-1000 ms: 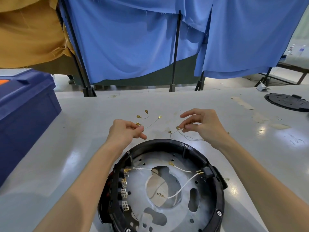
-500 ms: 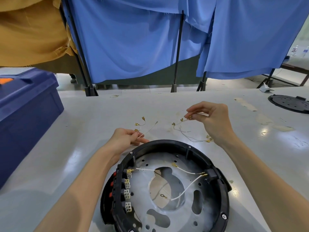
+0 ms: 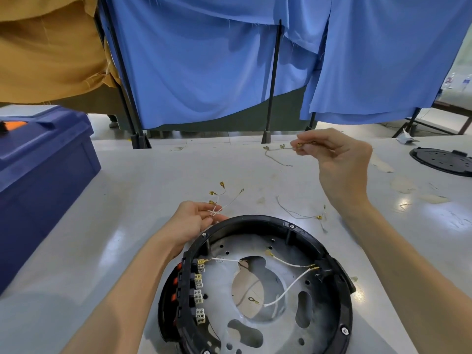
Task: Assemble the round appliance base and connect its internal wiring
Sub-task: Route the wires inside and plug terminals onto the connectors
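Pulling the thin wires apart is the job now. The left hand (image 3: 190, 222) pinches one wire bunch (image 3: 222, 200) just past the round base (image 3: 258, 284) on the table (image 3: 127, 200). The right hand (image 3: 337, 159) pinches another wire (image 3: 278, 154), held high. Go slowly so nothing snags.
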Action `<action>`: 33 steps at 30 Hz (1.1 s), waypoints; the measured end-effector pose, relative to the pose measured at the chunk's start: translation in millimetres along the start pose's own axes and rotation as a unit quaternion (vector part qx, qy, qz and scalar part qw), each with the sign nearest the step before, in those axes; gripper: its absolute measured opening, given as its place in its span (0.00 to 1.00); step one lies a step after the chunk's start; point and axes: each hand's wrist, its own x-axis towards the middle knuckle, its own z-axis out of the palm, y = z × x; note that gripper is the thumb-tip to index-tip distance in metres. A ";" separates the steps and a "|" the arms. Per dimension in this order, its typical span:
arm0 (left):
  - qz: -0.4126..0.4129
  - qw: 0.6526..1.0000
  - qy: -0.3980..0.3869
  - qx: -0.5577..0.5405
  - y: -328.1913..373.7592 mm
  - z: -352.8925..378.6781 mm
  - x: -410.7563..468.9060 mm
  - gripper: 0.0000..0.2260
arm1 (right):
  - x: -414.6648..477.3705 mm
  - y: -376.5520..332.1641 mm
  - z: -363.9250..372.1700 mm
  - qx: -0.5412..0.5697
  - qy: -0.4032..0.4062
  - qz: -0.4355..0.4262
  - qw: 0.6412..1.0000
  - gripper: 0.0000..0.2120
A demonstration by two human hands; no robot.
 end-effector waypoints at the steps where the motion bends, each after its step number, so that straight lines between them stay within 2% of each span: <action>1: 0.006 1.000 0.000 0.002 -0.5 -0.4 -0.7 0.14 | 1.0 -3.7 0.8 0.008 0.001 -0.009 1.000 0.14; 6: 0.031 0.999 0.029 0.016 -8.2 -3.8 -2.4 0.10 | 3.4 -18.1 5.5 0.062 0.013 -0.019 0.998 0.13; 11: 0.008 0.997 0.066 0.029 -12.4 -1.3 -8.2 0.03 | 2.1 -31.7 8.9 0.099 0.046 -0.007 0.994 0.10; 16: 0.006 0.971 0.134 0.197 -11.1 -2.6 -14.6 0.05 | 7.9 -46.4 5.2 0.129 0.059 0.030 0.989 0.06; 18: -0.017 0.951 0.142 0.273 -7.4 -0.4 -18.8 0.05 | 11.1 -50.1 3.4 0.155 0.052 0.074 0.984 0.03; 21: -0.035 0.940 0.143 0.306 -5.6 0.7 -21.3 0.03 | 11.4 -52.2 3.3 0.190 0.029 0.166 0.967 0.01; 23: -0.031 0.943 0.139 0.299 -7.3 -1.0 -23.4 0.05 | 11.6 -53.0 2.6 0.198 0.016 0.193 0.961 0.02; 27: 0.011 0.958 0.171 0.231 -4.8 -4.4 -31.6 0.06 | 18.9 -59.6 -2.1 0.206 -0.002 0.182 0.962 0.02; 30: 0.073 0.965 0.198 0.157 11.9 -5.8 -36.7 0.08 | 20.2 -62.6 -4.1 0.195 -0.026 0.183 0.963 0.02; 33: 0.154 0.970 0.177 0.067 31.9 -1.6 -42.2 0.09 | 15.9 -62.6 -2.8 0.174 -0.062 0.198 0.962 0.01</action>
